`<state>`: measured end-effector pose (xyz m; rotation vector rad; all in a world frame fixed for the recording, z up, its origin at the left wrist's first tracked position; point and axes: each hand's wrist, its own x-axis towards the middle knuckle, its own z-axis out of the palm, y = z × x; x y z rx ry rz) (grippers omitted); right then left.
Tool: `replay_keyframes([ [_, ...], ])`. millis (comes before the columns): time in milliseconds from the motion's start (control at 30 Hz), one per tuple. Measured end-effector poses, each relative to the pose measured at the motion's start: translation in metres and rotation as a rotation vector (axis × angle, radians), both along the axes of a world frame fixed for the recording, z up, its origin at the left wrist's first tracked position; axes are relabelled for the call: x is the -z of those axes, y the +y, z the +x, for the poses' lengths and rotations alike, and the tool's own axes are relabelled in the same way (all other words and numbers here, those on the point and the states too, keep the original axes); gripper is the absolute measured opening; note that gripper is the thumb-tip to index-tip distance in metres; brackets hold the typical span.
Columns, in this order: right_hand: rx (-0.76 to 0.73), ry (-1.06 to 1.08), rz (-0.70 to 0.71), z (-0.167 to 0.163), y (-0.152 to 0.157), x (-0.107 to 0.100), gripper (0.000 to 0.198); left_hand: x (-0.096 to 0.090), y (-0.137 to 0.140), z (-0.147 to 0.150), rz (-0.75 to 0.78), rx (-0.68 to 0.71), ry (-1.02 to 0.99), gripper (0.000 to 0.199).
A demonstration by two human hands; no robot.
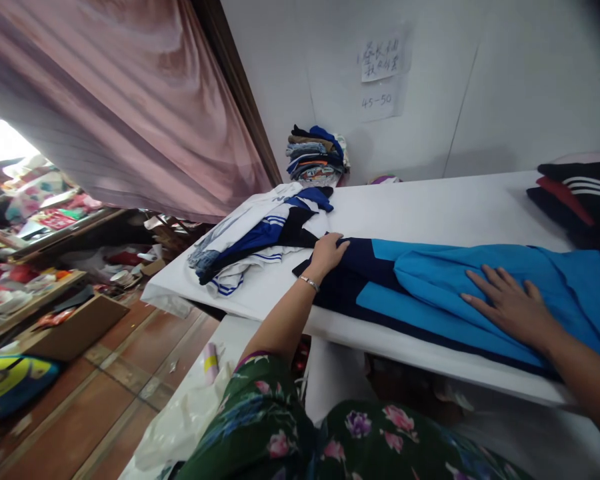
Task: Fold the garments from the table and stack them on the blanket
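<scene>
A blue and navy garment (433, 257), which looks like a pair of trousers, lies stretched along the white table (480, 200). Its two narrow navy ends point left, and the wider blue part runs out towards the right edge of view. My left hand (329, 255), with a bracelet at the wrist, rests on the navy end, its thumb apart from the slightly bent fingers. On the bright blue part, my right hand (513, 307) lies flat with fingers spread. Just left of my left hand is a loose heap of white, blue and black clothes (260, 230).
A folded clothes stack (316, 155) stands at the back wall under a handwritten paper (380, 60). More dark folded clothes (587, 197) lie at the right. A pink curtain (145, 100) hangs at left. Below are a plastic bag (180, 417) and a cardboard box (75, 327).
</scene>
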<state>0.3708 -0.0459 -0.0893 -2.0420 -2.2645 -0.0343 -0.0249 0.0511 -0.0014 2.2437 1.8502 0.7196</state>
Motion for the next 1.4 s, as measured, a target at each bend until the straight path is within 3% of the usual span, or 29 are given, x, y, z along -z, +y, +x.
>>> replay_keyframes([
  [133, 0.002, -0.002, 0.005, -0.001, -0.001, -0.003, 0.077, -0.003, -0.014, 0.010, -0.068, 0.410, 0.048, 0.029],
  [200, 0.006, -0.004, 0.004, -0.001, -0.001, -0.004, 0.077, -0.002, -0.019, 0.007, -0.114, 0.503, 0.130, 0.031],
  [467, 0.009, 0.001, 0.010, 0.001, 0.000, -0.002, 0.081, 0.011, -0.016, -0.019, -0.057, 0.402, 0.415, 0.056],
  [733, 0.006, -0.001, 0.015, 0.002, 0.000, -0.001, 0.078, 0.019, -0.019, -0.022, 0.037, 0.205, 0.480, 0.051],
  [900, -0.001, -0.007, 0.018, 0.001, -0.001, -0.002, 0.079, 0.025, -0.021, -0.026, -0.205, 0.200, 0.443, 0.057],
  [1067, 0.004, -0.012, 0.015, 0.000, 0.000, -0.001, 0.079, 0.005, -0.011, -0.028, -0.380, 0.206, 0.264, 0.065],
  [1133, 0.000, -0.015, 0.021, 0.001, 0.000, 0.000, 0.079, -0.006, -0.012, -0.018, -0.304, 0.161, 0.186, 0.061],
  [1233, -0.017, -0.017, 0.044, 0.002, 0.001, 0.002, 0.077, -0.014, -0.020, 0.015, -0.074, 0.165, 0.106, 0.049],
  [1300, -0.024, -0.008, 0.046, 0.003, 0.001, 0.003, 0.075, -0.010, -0.028, 0.044, 0.035, 0.287, 0.104, 0.049],
  [1400, -0.010, 0.008, 0.041, 0.003, 0.002, 0.004, 0.073, 0.004, -0.036, 0.079, 0.055, 0.553, 0.207, 0.055],
])
